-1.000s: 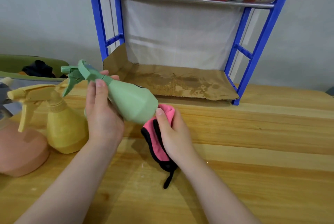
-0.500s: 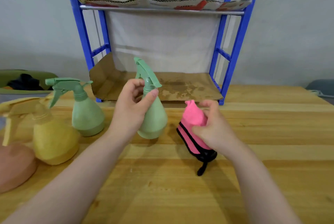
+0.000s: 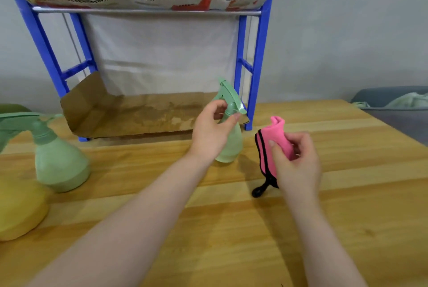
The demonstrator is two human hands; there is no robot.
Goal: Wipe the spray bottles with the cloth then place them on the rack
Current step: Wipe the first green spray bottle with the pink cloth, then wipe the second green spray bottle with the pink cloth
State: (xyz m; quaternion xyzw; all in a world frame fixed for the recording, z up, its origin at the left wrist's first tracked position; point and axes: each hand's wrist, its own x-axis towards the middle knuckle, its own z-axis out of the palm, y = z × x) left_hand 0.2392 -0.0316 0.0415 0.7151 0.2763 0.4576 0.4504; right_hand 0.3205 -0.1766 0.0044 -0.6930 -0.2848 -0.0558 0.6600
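My left hand (image 3: pixel 212 132) grips the neck of a small pale green spray bottle (image 3: pixel 230 145) that stands upright on the wooden table (image 3: pixel 231 228), just in front of the rack's right leg. My right hand (image 3: pixel 294 163) holds a bunched pink cloth with black trim (image 3: pixel 276 138) to the right of that bottle, apart from it. A second green spray bottle (image 3: pixel 58 161) stands at the left, and a yellow one (image 3: pixel 18 210) sits at the left edge. The blue rack (image 3: pixel 257 54) has a cardboard-lined lower shelf (image 3: pixel 139 115) with nothing on it.
The rack's upper shelf (image 3: pixel 148 6) is also lined with cardboard. A grey basin with a pale cloth (image 3: pixel 393 101) sits beyond the table's right corner. A grey wall stands behind the rack.
The green bottle went from tilted in the air against the cloth to upright on the table near the rack's right leg. The cloth has come away from it. My view shifted left.
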